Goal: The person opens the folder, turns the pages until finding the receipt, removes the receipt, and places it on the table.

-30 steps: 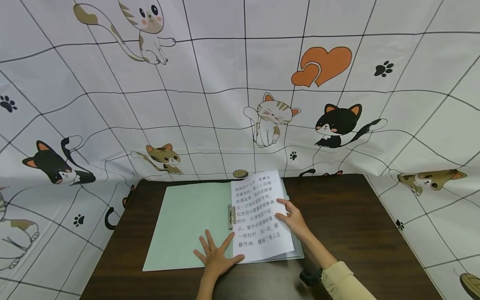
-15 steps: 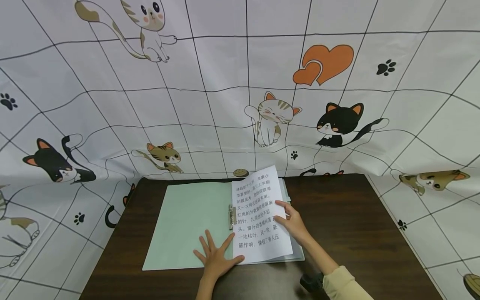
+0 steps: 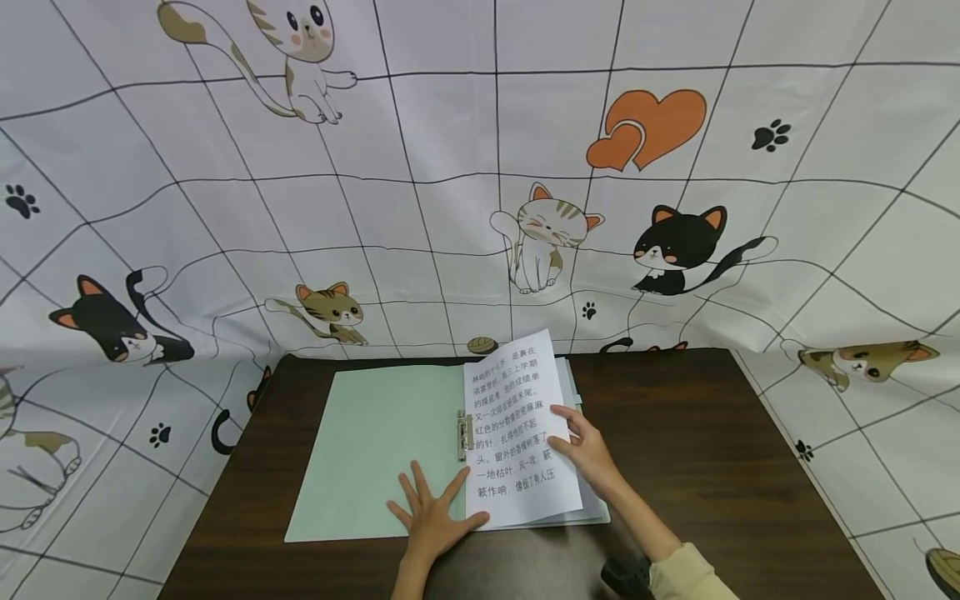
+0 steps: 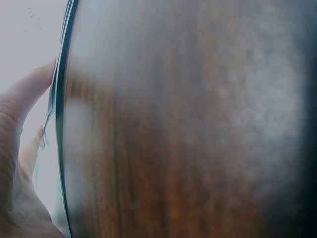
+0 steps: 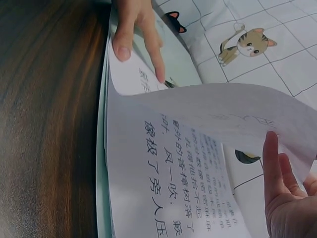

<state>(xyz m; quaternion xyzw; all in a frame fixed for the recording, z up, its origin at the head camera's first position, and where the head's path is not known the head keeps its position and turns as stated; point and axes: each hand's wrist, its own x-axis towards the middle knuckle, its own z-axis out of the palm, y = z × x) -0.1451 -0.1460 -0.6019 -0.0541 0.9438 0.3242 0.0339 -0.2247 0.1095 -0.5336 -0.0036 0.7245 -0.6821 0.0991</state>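
Head view: the top sheet (image 3: 513, 433) sat curled in the mint folder (image 3: 367, 450), beside the clip (image 3: 465, 433). The left hand (image 3: 435, 521), fingers spread, pressed its near-left corner, presumably for steadiness; the right hand (image 3: 588, 457) pinched its right edge. Left wrist: that hand lay at the folder's edge. Right wrist: the lifted sheet bared a printed page (image 5: 136, 183) beneath.
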